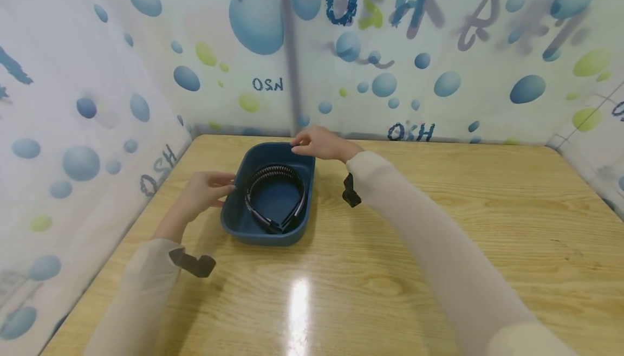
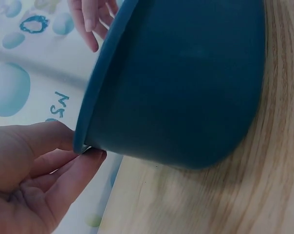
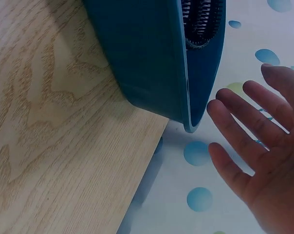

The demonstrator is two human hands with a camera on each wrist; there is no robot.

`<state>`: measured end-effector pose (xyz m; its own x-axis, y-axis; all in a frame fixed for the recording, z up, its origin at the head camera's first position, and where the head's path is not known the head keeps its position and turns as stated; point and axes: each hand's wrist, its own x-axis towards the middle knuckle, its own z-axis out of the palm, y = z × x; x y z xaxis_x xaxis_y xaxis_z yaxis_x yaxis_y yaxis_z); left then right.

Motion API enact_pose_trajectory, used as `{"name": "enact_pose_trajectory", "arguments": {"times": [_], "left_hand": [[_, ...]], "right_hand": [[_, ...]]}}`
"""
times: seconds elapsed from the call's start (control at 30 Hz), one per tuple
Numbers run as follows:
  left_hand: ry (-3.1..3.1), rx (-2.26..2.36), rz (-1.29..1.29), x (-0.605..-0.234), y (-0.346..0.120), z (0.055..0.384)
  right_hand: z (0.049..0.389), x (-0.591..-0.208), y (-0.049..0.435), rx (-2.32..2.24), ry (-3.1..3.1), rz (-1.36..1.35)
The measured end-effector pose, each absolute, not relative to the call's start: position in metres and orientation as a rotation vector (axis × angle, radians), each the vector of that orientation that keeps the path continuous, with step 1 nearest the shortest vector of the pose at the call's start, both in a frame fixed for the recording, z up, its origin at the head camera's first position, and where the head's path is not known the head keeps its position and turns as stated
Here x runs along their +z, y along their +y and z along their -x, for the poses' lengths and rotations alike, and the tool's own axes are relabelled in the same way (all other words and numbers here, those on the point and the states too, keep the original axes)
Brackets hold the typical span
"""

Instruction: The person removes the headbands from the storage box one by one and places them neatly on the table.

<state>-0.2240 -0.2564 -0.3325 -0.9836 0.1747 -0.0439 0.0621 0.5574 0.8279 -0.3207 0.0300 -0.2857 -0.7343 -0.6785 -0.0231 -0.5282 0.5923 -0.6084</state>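
Observation:
A dark blue plastic tub [image 1: 273, 240] with rounded corners stands on the table. Inside it lie looped black toothed headbands [image 1: 275, 170], their ends meeting toward the near side. The left hand [image 1: 203, 194] is at the tub's left side; in the left wrist view its thumb and a finger pinch the lip. At the far right corner is the right hand [image 1: 319, 143], close over the rim. From the right wrist view, the right hand's fingers [image 3: 239, 129] look spread and relaxed beside the rim, holding nothing. A row of fine teeth shows on the headbands [image 3: 201, 19].
The wooden table [image 1: 439, 226] extends far to the right of the tub. A light wall covering [image 1: 312, 69] with blue and green bubbles rises behind the table's far edge and along its left side. Both sleeved wrists wear dark straps [image 1: 192, 263].

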Motion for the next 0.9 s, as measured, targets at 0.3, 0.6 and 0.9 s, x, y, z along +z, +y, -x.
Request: {"name": "enact_pose_trajectory", "arguments": {"times": [0.3,0.6,0.9], "left_hand": [[2.627,1.423,-0.185,-0.330,-0.255,0.223],[2.624,1.415,-0.200,-0.330,-0.258,0.223],[2.626,1.411,-0.187,-0.331,-0.258,0.223]], "right_hand": [[0.326,-0.286,0.013,-0.812,2.524,1.048],[0.331,-0.291,-0.004,-0.744,2.502,1.034],[0.330,-0.297,-0.011,-0.635,2.486,1.006]]}}
